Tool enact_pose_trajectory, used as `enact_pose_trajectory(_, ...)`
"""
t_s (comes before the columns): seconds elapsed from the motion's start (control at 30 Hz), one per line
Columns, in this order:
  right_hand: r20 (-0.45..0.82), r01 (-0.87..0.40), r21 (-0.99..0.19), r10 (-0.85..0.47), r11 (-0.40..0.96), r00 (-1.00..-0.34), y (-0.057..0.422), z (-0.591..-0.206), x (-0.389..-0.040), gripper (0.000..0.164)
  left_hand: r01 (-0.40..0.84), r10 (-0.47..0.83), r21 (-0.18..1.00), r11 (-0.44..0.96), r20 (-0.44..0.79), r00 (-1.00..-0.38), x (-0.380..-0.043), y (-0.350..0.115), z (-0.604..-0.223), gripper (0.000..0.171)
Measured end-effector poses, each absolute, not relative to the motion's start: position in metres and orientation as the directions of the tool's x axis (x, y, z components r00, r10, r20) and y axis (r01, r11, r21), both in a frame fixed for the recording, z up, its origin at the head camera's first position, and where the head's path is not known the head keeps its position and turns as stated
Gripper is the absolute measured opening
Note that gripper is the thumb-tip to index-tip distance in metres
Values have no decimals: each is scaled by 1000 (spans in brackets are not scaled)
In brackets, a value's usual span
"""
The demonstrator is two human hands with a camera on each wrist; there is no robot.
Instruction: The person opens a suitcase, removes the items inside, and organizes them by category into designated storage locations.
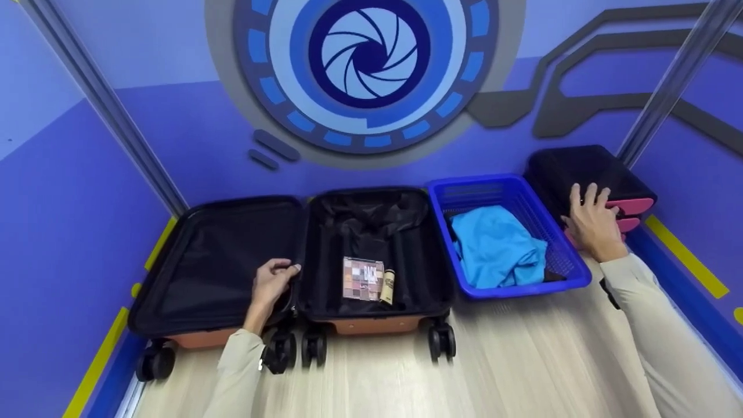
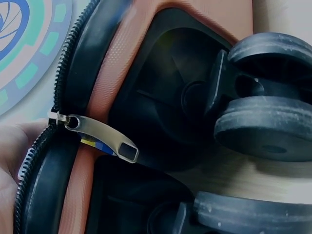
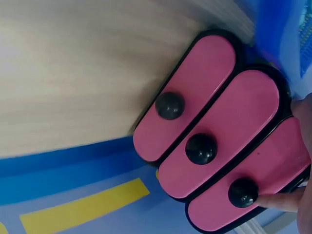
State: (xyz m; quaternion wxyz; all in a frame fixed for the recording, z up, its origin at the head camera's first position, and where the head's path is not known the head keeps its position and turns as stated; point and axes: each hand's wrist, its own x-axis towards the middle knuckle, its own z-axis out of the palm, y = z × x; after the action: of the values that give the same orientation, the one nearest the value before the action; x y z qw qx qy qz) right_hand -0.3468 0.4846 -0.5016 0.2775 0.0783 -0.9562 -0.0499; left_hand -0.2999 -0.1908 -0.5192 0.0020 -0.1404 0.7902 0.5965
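An orange suitcase (image 1: 377, 326) lies spread wide on the floor, its black lining showing in both halves. My left hand (image 1: 271, 284) rests at the inner edge of its left half, fingers loosely bent; the zipper pull (image 2: 100, 134) hangs beside it in the left wrist view. In the right half lie an eyeshadow palette (image 1: 357, 278) and a small gold-coloured cosmetic item (image 1: 388, 287). My right hand (image 1: 595, 223) reaches to a black drawer box (image 1: 586, 165) with pink fronts. In the right wrist view one finger touches a round black knob (image 3: 243, 192).
A blue plastic basket (image 1: 522, 290) with light-blue cloth (image 1: 496, 247) in it stands between the suitcase and the drawer box. Printed blue-purple wall panels (image 1: 174, 133) enclose the back and sides. Black wheels (image 1: 442, 341) stick out from the suitcase's near side.
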Motion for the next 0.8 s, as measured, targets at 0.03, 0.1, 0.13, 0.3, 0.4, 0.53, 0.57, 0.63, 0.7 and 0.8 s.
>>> enact_pose_trajectory(0.03, 537, -126, 155, -190, 980, -822, 486, -503, -346, 74, -225, -220, 941, 251, -171, -960, -300, -190, -520, 40)
enact_pose_trajectory(0.1, 562, -137, 175, -213, 975, -799, 488, -505, -342, 73, -226, -218, 940, 255, -172, -961, -300, -189, -521, 40)
enact_pose_trajectory(0.13, 576, -144, 184, -225, 972, -786, 489, -507, -340, 71, -227, -220, 940, 255, -172, -960, -299, -188, -521, 40)
enact_pose_trajectory(0.3, 625, -153, 263, -289, 952, -725, 493, -510, -325, 68, -226, -210, 936, 269, -172, -963, -298, -189, -519, 39)
enact_pose_trajectory(0.4, 634, -158, 302, -322, 940, -703, 495, -511, -313, 69, -227, -200, 933, 278, -175, -964, -298, -191, -520, 39)
enact_pose_trajectory(0.53, 640, -175, 335, -360, 926, -678, 495, -510, -294, 72, -228, -206, 931, 287, -172, -963, -297, -193, -521, 39)
enact_pose_trajectory(0.57, 645, -174, 349, -371, 921, -668, 494, -510, -289, 72, -226, -205, 930, 289, -171, -964, -296, -193, -522, 40)
enact_pose_trajectory(0.63, 661, -169, 375, -391, 912, -640, 493, -511, -278, 72, -228, -200, 928, 295, -173, -964, -295, -194, -522, 40)
enact_pose_trajectory(0.7, 683, -165, 389, -404, 906, -609, 490, -512, -268, 68, -231, -204, 926, 298, -175, -963, -293, -195, -523, 40)
enact_pose_trajectory(0.8, 694, -197, 346, -391, 918, -604, 485, -509, -254, 56, -239, -215, 924, 298, -179, -960, -290, -198, -523, 40)
